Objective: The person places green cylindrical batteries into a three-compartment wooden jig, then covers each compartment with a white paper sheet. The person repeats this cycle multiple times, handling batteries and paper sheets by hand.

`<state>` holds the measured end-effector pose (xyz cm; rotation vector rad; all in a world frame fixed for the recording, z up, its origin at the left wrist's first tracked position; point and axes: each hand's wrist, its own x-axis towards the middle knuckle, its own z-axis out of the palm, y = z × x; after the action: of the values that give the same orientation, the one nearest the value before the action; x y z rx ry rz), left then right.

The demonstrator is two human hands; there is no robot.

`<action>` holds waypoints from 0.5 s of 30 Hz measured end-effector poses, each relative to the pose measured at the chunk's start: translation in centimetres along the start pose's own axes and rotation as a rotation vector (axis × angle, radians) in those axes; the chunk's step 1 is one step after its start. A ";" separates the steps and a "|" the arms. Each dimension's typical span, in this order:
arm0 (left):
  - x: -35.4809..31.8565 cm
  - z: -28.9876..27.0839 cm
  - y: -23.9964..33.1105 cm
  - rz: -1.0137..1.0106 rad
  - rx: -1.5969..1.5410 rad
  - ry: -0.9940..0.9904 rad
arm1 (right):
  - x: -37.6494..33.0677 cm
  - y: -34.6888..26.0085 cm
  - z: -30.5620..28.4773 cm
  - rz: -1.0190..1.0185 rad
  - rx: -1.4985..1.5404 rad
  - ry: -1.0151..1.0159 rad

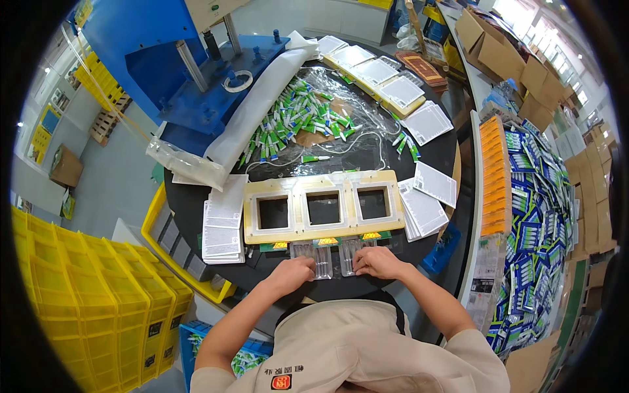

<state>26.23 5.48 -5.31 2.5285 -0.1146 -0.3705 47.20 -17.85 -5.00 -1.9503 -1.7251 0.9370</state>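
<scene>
Clear plastic blister trays [331,257] at six o'clock on the desk [196,209] lie under both hands, left hand [293,270] and right hand [377,262] pressing flat-fingered, seemingly separating one for the three-window frame [323,207] at twelve.

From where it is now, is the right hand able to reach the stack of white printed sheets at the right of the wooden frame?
Probably yes. The right hand rests on clear blister trays at the table's near edge, and the white sheets lie just beyond it to the right, with only bare dark table between them.
</scene>
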 end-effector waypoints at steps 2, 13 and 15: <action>0.3 -0.1 -0.3 -0.007 0.001 -0.038 | -0.1 0.0 0.0 -0.019 -0.017 0.019; -2.5 -1.0 3.4 0.075 0.209 0.418 | -3.2 -4.8 2.3 -0.014 -0.199 0.766; -4.2 -2.4 5.0 0.031 0.127 0.520 | -3.6 -5.9 1.4 -0.043 -0.232 0.746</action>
<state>22.91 3.26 0.40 2.6559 0.0255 0.3207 41.88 -20.50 -1.21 -2.0185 -1.4454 -0.0461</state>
